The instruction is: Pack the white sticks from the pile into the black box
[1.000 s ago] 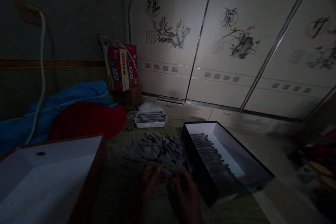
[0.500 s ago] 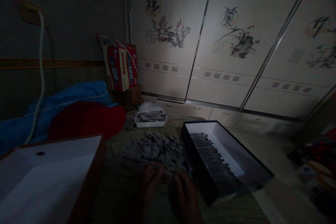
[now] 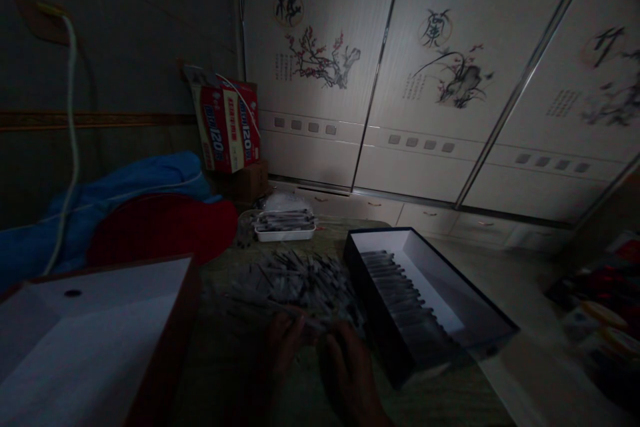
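My left hand point(image 3: 284, 341) is closed, with thumb and fingers pinched on a slim, clear pen point(image 3: 311, 324) at the near edge of a loose pile. My right hand point(image 3: 347, 361) curls closed at the pen's right end; its fingertips are dark and partly hidden. In front of both hands spreads the heap of pens point(image 3: 305, 280), clear with dark ends. To the right, an open dark box point(image 3: 463, 273) with a white inside holds a row of similar pens along its left side. Dim light blurs the finer detail.
A white tray point(image 3: 285, 236) full of slim pieces stands at the table's back. An open brown-sided box point(image 3: 167, 340) with a white inside is at left. Behind it lie red cloth point(image 3: 165, 227) and blue cloth point(image 3: 145, 173). A white cable point(image 3: 73, 113) hangs at the left wall.
Both hands stay close together around the pen, their fingers shifting only slightly. The whole view has moved a little. The boxes, tray and heap look the same.
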Action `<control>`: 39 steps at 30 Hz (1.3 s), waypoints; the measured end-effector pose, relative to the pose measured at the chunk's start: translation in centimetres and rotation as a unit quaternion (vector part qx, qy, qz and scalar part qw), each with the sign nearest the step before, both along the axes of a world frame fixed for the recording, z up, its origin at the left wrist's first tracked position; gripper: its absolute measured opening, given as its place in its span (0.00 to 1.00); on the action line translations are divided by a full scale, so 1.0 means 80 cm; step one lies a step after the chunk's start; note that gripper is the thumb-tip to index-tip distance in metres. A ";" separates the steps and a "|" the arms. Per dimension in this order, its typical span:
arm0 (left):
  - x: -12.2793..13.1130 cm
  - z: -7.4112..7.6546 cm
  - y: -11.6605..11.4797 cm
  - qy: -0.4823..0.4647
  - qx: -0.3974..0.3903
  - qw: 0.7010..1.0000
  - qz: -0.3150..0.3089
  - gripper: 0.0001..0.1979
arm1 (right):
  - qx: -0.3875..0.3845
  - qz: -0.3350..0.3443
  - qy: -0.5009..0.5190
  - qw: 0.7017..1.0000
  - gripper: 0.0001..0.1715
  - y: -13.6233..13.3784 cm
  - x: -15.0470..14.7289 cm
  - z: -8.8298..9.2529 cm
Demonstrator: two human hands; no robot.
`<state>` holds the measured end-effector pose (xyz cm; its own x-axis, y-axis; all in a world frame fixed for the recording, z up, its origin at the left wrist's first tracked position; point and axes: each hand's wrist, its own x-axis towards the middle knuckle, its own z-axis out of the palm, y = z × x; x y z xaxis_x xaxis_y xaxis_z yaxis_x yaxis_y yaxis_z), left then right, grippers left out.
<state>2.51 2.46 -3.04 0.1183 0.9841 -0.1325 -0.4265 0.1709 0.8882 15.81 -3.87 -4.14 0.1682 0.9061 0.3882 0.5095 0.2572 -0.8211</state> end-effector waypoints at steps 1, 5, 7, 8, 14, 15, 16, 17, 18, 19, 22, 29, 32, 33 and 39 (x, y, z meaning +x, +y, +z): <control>0.000 -0.001 0.000 -0.001 0.000 1.000 -0.002 0.19 | 0.005 -0.006 -0.004 1.000 0.15 0.000 0.000 -0.004; 0.002 0.000 -0.001 -0.015 0.003 1.000 -0.004 0.17 | 0.034 -0.053 -0.028 0.998 0.16 0.002 -0.002 -0.025; 0.002 0.002 -0.002 -0.009 0.005 1.000 -0.002 0.17 | 0.041 -0.063 -0.037 0.996 0.17 0.004 -0.004 -0.035; 0.002 0.003 -0.003 -0.004 0.010 1.000 -0.003 0.17 | 0.042 -0.064 -0.040 0.996 0.18 0.005 -0.005 -0.039; -0.001 -0.010 0.005 0.053 0.025 0.998 -0.011 0.21 | 0.059 -0.049 -0.036 0.996 0.20 0.001 0.008 -0.042; -0.002 -0.014 0.008 0.062 0.027 0.998 -0.012 0.21 | 0.055 -0.039 -0.023 0.997 0.20 -0.001 0.012 -0.040; -0.002 -0.017 0.010 0.069 0.031 0.997 -0.015 0.21 | 0.045 -0.030 -0.003 0.999 0.20 -0.002 0.014 -0.037; -0.003 -0.020 0.011 0.073 0.035 0.997 -0.017 0.21 | 0.032 -0.023 0.018 0.999 0.21 -0.003 0.015 -0.033; -0.003 -0.021 0.012 0.075 0.039 0.996 -0.017 0.21 | 0.017 -0.016 0.038 0.999 0.20 -0.003 0.014 -0.029; -0.004 -0.020 0.012 0.074 0.043 0.996 -0.023 0.21 | 0.003 -0.011 0.054 0.998 0.19 -0.003 0.013 -0.025; -0.005 -0.012 0.010 0.083 0.038 0.995 -0.030 0.21 | -0.016 0.009 0.070 0.997 0.22 0.000 0.004 -0.010; -0.004 -0.004 0.007 0.114 0.008 0.993 -0.001 0.21 | -0.044 0.032 0.099 0.994 0.15 0.000 -0.003 0.005; -0.003 -0.012 0.009 0.085 0.011 0.996 -0.001 0.22 | -0.038 0.016 0.088 0.995 0.14 -0.001 -0.003 0.003; -0.003 -0.013 0.010 0.075 0.011 0.997 -0.003 0.22 | -0.039 0.011 0.087 0.995 0.14 -0.001 -0.003 0.002; -0.002 -0.011 0.009 0.067 -0.008 0.998 -0.001 0.23 | -0.033 -0.022 0.056 0.998 0.12 -0.003 -0.004 -0.002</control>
